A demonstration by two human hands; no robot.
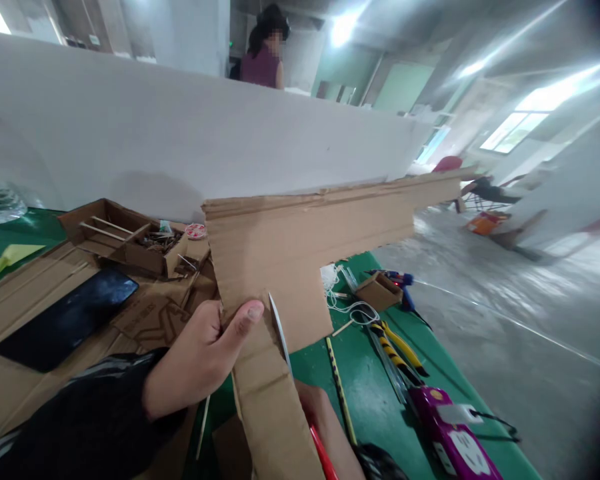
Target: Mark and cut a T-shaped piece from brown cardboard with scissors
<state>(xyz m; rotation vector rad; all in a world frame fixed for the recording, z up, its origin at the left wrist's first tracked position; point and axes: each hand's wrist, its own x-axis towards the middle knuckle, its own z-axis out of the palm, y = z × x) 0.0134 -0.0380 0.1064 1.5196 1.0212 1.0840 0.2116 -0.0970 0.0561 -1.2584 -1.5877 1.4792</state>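
My left hand (207, 350) grips a large brown cardboard sheet (275, 253), thumb on top and the fingers hidden beneath. The sheet is raised over the table and runs far to the right. In my right hand (325, 417), partly hidden under the cardboard, are scissors with a red handle (321, 453). One pointed scissor blade (280, 333) shows above the sheet, beside a strip (275, 407) that hangs toward me. The other blade is out of sight.
Left: a black phone (70, 317) on cardboard, and a cardboard box (130, 233) with sticks. Right: yellow-black pliers (400, 350), white string (337, 297), a small cardboard box (379, 291), a blue glue gun (400, 280), a pencil (341, 390) and a purple power strip (453, 433). A person (265, 53) is beyond the partition.
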